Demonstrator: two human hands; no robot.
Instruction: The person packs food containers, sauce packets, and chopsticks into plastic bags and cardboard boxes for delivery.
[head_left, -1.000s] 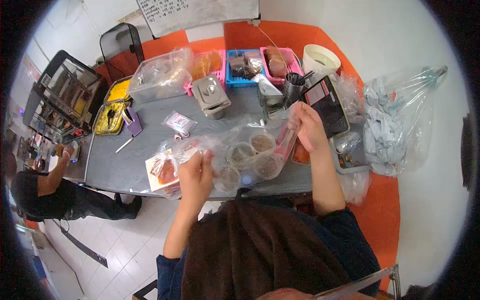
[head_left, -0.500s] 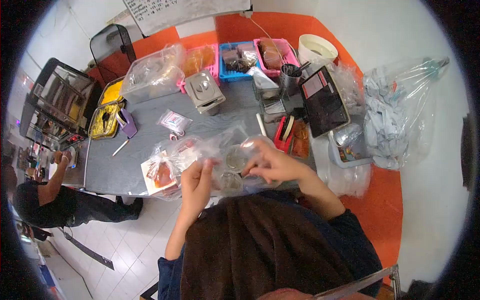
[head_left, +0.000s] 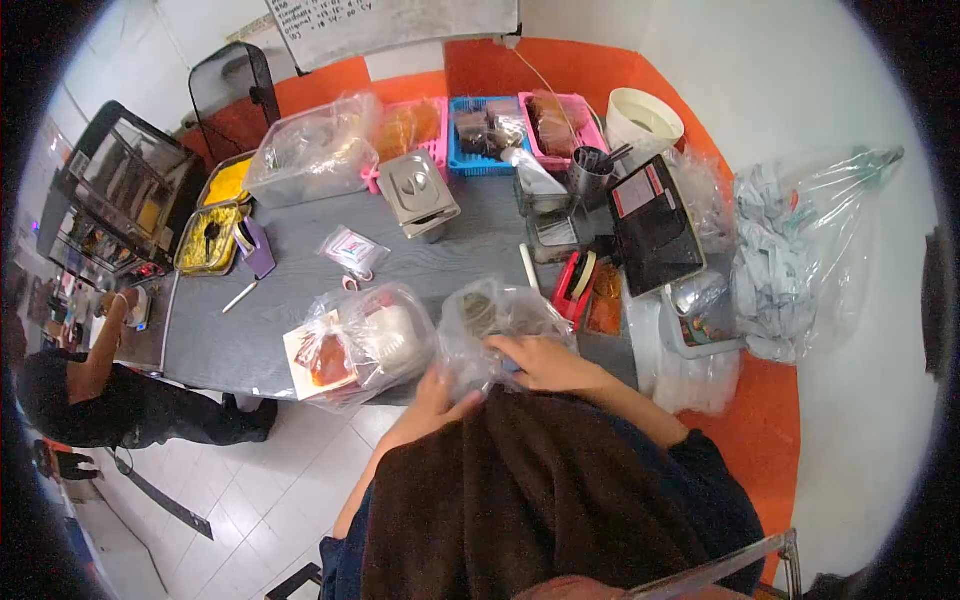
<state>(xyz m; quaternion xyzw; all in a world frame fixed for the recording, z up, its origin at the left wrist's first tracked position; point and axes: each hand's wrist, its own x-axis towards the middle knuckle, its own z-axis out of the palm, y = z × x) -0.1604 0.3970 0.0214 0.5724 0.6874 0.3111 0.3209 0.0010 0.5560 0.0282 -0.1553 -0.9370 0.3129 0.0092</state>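
Near the table's front edge, a clear plastic bag (head_left: pixel 470 345) with a round container in it lies between my hands. My left hand (head_left: pixel 437 400) is at the bag's lower left side, thumb and fingers apart. At its right side, my right hand (head_left: pixel 535 362) has its fingers bent onto the plastic; what they pinch is too blurred to make out. Left of them rests another clear bag (head_left: pixel 395 335) with a white item, beside a packet of red-orange sauce (head_left: pixel 325 362) on a pale card.
Behind stand a steel container (head_left: pixel 418 190), a plastic tub (head_left: pixel 315 150) and colored baskets (head_left: pixel 487 135). A red tape dispenser (head_left: pixel 573 285) and a tablet (head_left: pixel 655 225) are at the right. Another person (head_left: pixel 90 400) stands at the far left.
Both hands have come down to the near bag. The plastic that was raised between them now lies lower, and the left bag shows apart from it.
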